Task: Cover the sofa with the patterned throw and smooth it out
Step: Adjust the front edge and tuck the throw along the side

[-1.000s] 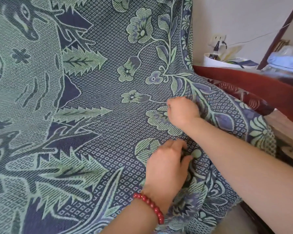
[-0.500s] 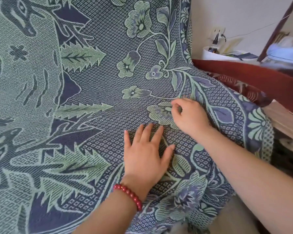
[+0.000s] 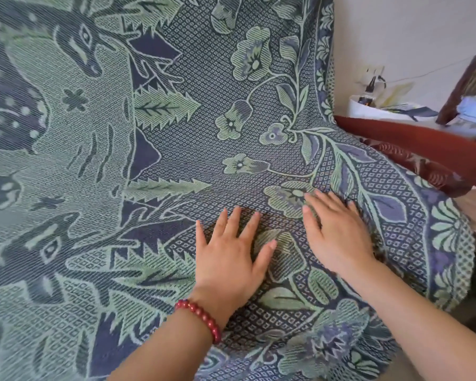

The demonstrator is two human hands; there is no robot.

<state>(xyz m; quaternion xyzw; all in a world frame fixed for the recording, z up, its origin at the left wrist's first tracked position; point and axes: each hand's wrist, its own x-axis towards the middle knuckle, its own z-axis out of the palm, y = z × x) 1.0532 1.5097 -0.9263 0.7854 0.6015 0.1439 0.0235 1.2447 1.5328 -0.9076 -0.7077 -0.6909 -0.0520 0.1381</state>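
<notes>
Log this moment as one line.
phase: smoothing | left hand: flat on throw | right hand: flat on throw, beside left

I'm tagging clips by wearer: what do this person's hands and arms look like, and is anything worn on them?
No sleeves show on either side. The left hand has a bracelet of round red beads at its wrist. The right hand and its wrist carry nothing visible: no watch, band or glove.

A white wall (image 3: 410,37) is at the back on the right. A socket (image 3: 375,70) on it has a black plug in it. Just below is a white tub (image 3: 368,112) with papers (image 3: 399,90) inside. A brown pole (image 3: 462,78) leans near the tub.
</notes>
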